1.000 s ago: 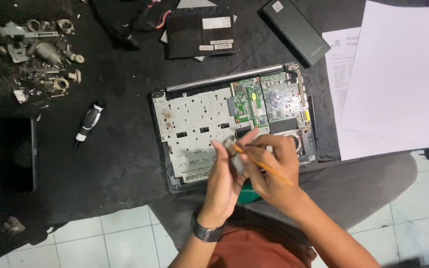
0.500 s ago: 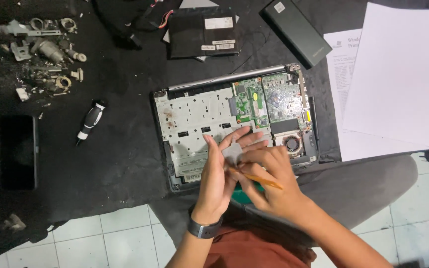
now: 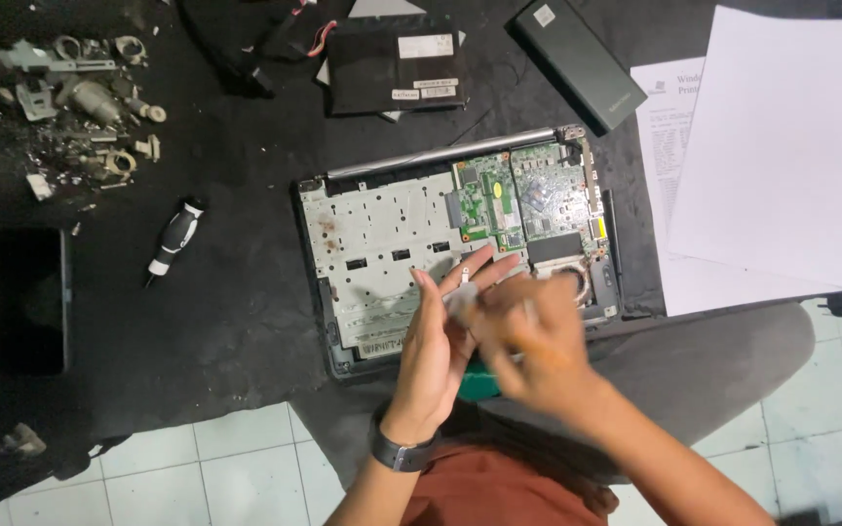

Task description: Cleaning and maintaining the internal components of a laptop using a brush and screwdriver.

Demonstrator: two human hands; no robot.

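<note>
Hands meet over the near edge of the opened laptop [image 3: 460,253], which lies on the dark bench [image 3: 226,321] with its long axis running left to right and its hinge bar along the far side. Your left hand [image 3: 438,346] stands upright, fingers extended toward the far edge, and a small pale part [image 3: 462,292] sits against its fingertips; whether you pinch it or only steady it is not clear. Your right hand [image 3: 536,346] is blurred by motion and pressed close against the left; a thin orange-handled tool [image 3: 538,353] seems to lie across it, but the blur hides how the fingers close, so I cannot tell the grip.

Both hands hover just near of the green circuit board [image 3: 528,195], which fills the far right part of the chassis, with the bare metal tray to its left. Your right hand is the nearer one to the board.

A black-and-white screwdriver [image 3: 175,239] lies well apart toward the left, a black phone [image 3: 31,302] near the left edge, and metal scrap [image 3: 80,107] at the far left corner. White paper sheets [image 3: 782,146] cover the right side.
</note>
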